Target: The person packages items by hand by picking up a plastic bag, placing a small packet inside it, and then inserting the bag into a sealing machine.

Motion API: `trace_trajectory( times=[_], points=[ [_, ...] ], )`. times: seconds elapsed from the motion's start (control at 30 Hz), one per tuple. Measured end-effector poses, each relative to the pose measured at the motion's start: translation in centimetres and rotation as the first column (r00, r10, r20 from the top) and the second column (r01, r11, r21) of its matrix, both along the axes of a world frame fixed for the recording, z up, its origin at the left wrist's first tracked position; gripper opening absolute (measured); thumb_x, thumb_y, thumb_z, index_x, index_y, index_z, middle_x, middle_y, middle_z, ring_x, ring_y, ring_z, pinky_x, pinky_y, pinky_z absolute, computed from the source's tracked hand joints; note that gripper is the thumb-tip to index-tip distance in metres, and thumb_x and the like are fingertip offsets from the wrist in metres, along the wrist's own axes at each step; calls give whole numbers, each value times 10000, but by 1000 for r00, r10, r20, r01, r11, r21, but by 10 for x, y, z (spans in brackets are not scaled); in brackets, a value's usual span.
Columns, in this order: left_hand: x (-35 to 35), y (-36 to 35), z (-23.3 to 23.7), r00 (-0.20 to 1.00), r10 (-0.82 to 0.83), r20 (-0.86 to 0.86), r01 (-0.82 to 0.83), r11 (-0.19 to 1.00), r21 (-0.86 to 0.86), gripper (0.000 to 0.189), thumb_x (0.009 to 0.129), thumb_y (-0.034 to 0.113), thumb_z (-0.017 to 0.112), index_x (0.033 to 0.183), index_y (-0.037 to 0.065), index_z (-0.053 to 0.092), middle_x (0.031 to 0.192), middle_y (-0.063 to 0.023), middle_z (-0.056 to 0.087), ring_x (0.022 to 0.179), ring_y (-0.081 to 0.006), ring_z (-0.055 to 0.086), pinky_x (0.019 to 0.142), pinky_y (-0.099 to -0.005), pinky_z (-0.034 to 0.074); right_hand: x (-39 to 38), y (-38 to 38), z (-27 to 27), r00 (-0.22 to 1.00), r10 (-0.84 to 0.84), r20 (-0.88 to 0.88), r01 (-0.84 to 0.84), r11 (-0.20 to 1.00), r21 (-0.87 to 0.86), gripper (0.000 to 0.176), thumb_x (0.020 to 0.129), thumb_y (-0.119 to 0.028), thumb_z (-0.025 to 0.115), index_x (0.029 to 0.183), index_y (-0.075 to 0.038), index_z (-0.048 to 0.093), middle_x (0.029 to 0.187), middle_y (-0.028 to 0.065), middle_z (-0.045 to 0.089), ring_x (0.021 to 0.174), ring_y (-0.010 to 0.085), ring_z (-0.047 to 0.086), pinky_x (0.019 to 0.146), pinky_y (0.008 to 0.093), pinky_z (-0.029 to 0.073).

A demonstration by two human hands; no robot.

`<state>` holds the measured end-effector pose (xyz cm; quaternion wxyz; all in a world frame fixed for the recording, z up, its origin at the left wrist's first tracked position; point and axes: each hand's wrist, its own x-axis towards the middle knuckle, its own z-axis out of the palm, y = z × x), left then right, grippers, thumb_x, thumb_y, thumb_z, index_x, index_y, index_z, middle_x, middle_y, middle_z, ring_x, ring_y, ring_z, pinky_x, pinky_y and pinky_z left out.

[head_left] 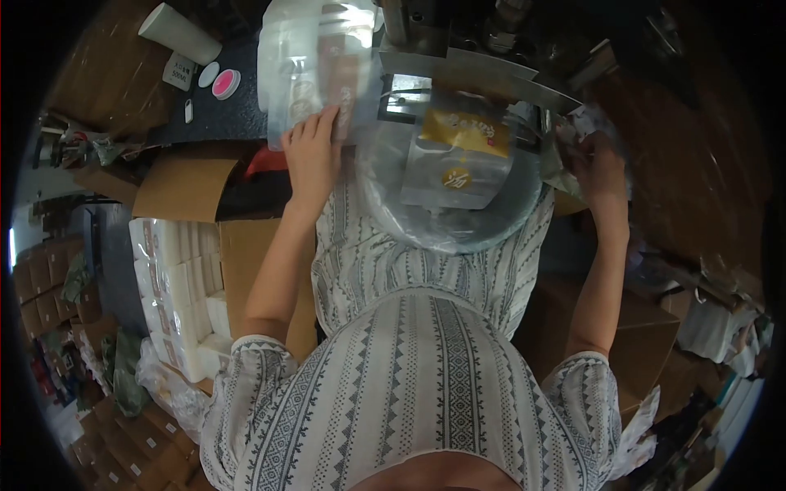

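My left hand (314, 155) rests with its fingers laid over the lower edge of a stack of clear printed plastic bags (304, 78); its thumb is hidden. To the right, my right hand (602, 172) has its fingers curled on a crumpled clear plastic bag (561, 159), in dim light and slightly blurred. Between the hands, a clear bag with a yellow printed band (465, 135) lies over a round plastic-covered basin (385, 217) on my lap. Its upper end is under the metal parts of a machine (483, 69).
An open cardboard box (254, 254) with stacked white packs (176, 286) stands at my left. On the dark bench lie a white cup (180, 34), a pink round pot (226, 83) and a small card (178, 71). Another cardboard box (630, 335) stands at my right.
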<state>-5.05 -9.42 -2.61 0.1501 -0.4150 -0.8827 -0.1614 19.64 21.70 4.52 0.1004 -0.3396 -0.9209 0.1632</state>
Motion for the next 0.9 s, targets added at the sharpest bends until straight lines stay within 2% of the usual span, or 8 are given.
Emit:
trace_trajectory(
  times=[0.2, 0.3, 0.37, 0.47, 0.6, 0.7, 0.77, 0.9],
  points=[
    [15, -8, 30, 995, 79, 64, -87, 988, 128, 169, 784, 64, 633, 945, 94, 672, 803, -69, 610, 734, -296, 609, 669, -364, 473, -2, -19, 25, 950, -159, -268, 102, 971, -215, 191, 794, -28, 634, 979, 7, 603, 924, 212, 659, 847, 327, 664, 725, 367, 515],
    [38, 4, 44, 1000, 15, 19, -19, 976, 218, 148, 782, 45, 629, 920, 83, 667, 794, -87, 604, 703, -307, 611, 582, -367, 482, -24, -56, 32, 894, 20, -448, -243, 861, -446, 193, 838, -25, 638, 1031, -25, 634, 1001, 134, 680, 848, 147, 666, 721, 298, 526],
    [52, 13, 55, 996, -81, 48, 62, 947, 316, 138, 773, 32, 634, 902, 70, 661, 801, -85, 609, 714, -293, 618, 592, -358, 488, -43, -84, 39, 803, 319, -504, -469, 860, -203, 188, 843, -5, 636, 1031, -20, 637, 1014, 96, 685, 859, 136, 667, 727, 272, 529],
    [62, 15, 65, 968, -237, 86, 197, 925, 326, 126, 779, 26, 638, 899, 62, 656, 830, -93, 617, 704, -290, 620, 592, -359, 485, -56, -97, 36, 737, 463, -494, -570, 817, -85, 187, 842, -41, 628, 1028, -24, 620, 893, 123, 668, 792, 247, 674, 687, 298, 519],
    [71, 24, 54, 877, -361, 316, 280, 920, 274, 95, 798, 59, 640, 889, 49, 663, 800, -109, 618, 696, -292, 613, 582, -341, 477, -56, -97, 38, 769, 473, -429, -609, 745, -271, 193, 856, -15, 628, 1049, -2, 631, 1029, 78, 686, 890, 156, 666, 763, 275, 528],
    [72, 50, 43, 700, -405, 588, 292, 914, 282, 91, 837, 121, 649, 873, 41, 674, 750, -113, 626, 658, -236, 632, 570, -321, 470, -53, -84, 28, 871, 246, -425, -444, 764, -468, 198, 856, -22, 627, 1053, -6, 630, 1028, 91, 684, 879, 163, 670, 777, 272, 522],
    [70, 70, 41, 225, -232, 946, -22, 970, 243, 183, 872, 193, 650, 841, 16, 683, 732, -89, 652, 643, -157, 639, 563, -281, 474, -48, -73, 21, 849, 125, -513, -308, 906, -290, 231, 852, -33, 633, 1081, -12, 621, 1023, 100, 684, 886, 166, 670, 784, 276, 517],
    [52, 101, 27, -53, -408, 911, -229, 893, 387, 245, 892, 237, 645, 886, -6, 676, 779, -69, 664, 662, -115, 634, 573, -255, 483, -25, -50, 18, 923, 131, -363, -228, 944, -240, 237, 865, -66, 621, 1098, -23, 618, 1016, 110, 682, 891, 189, 674, 768, 292, 518]
  ],
)
